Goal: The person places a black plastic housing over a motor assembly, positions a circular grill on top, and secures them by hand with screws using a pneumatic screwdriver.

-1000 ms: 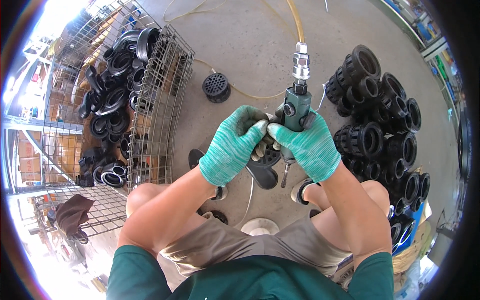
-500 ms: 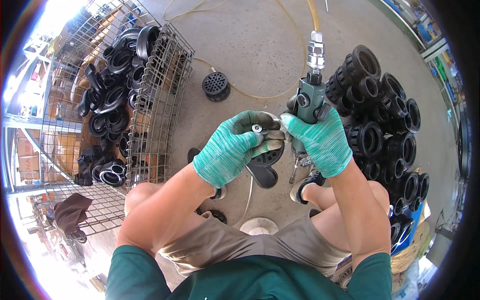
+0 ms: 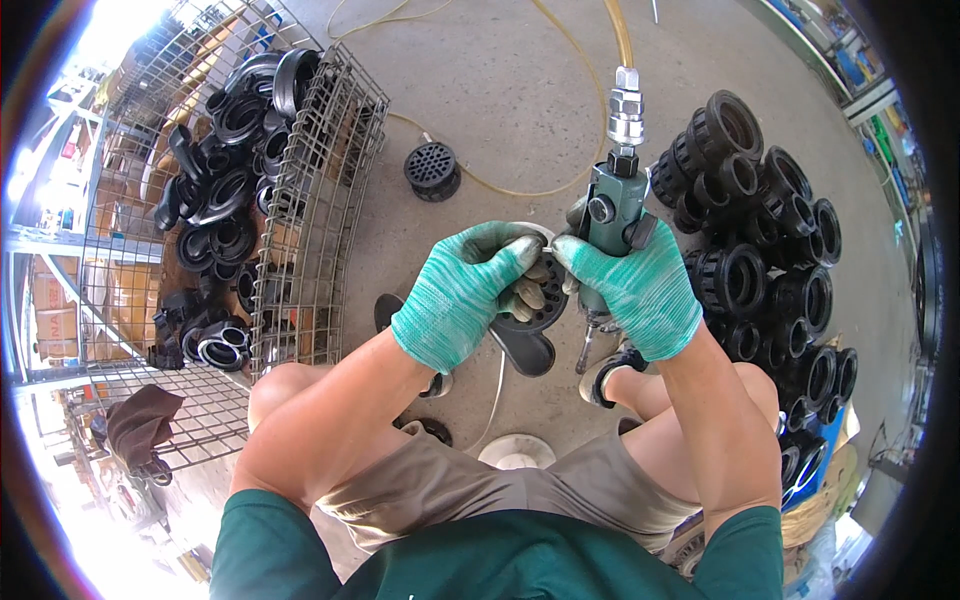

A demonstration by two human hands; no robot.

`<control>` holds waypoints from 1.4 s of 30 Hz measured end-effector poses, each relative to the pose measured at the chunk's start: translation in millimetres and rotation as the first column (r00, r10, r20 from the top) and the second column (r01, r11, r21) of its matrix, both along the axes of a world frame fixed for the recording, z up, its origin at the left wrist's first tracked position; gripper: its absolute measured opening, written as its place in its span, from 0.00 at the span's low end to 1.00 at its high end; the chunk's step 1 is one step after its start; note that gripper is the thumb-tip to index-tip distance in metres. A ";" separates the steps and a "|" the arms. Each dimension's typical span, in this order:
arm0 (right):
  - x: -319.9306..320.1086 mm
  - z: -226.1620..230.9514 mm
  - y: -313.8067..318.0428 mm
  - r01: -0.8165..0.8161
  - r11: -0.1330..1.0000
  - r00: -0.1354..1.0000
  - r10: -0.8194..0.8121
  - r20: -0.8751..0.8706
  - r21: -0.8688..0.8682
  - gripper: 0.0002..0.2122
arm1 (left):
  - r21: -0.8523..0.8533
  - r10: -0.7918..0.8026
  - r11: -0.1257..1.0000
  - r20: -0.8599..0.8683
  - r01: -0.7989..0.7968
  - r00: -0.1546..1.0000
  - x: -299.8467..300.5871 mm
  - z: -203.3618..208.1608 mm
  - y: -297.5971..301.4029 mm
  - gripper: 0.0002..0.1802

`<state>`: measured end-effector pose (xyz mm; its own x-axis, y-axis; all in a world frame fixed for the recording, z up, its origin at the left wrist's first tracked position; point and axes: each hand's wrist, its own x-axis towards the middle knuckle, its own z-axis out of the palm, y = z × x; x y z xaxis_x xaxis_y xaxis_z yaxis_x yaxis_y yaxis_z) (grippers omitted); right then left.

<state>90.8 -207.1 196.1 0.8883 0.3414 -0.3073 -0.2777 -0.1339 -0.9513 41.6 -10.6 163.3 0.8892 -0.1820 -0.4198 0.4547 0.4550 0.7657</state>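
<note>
My right hand, in a green-and-white knit glove, is wrapped round a dark green air tool held upright. Metal couplings join its top to a yellowish air hose. My left hand, gloved alike, is closed, thumb and forefinger pinching a small pale metal part whose kind is mostly hidden. The right thumb tip meets it there. Just beneath the hands is a black round drain piece with slots, partly covered by the fingers, beside a black curved plastic fitting.
At the left stands a wire mesh basket with several black pipe fittings. Black ribbed fittings are piled at the right. A perforated black drain piece lies on the concrete floor ahead, near a looping hose.
My left fingers have turned and closed on the small part, hiding its round silver end. Both hands have drawn closer, and the air tool has shifted slightly left.
</note>
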 end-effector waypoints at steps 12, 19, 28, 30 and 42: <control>-4.4 -9.5 6.6 0.083 0.996 0.993 -0.085 0.078 0.027 0.10 | 0.000 0.021 1.000 0.017 -0.021 1.000 -4.4 7.5 -2.5 0.19; -4.5 -10.3 9.0 0.076 0.996 0.996 -0.078 0.045 0.053 0.10 | 0.139 0.000 0.990 0.052 -0.007 0.999 -5.2 7.1 -3.2 0.18; -2.0 -18.4 5.3 0.015 0.978 0.997 0.002 -0.083 0.207 0.11 | 0.234 -0.081 0.970 0.078 0.061 0.994 -1.2 10.3 3.7 0.18; -2.6 -18.0 4.5 0.011 0.974 0.992 0.017 -0.121 0.225 0.12 | 0.251 -0.097 0.966 0.104 0.068 0.990 -2.4 6.4 4.3 0.19; 35.3 18.4 -31.5 0.439 0.651 0.898 -0.350 -0.268 0.620 0.08 | 0.320 -0.041 0.946 -0.015 0.044 0.999 -11.1 -5.3 9.2 0.17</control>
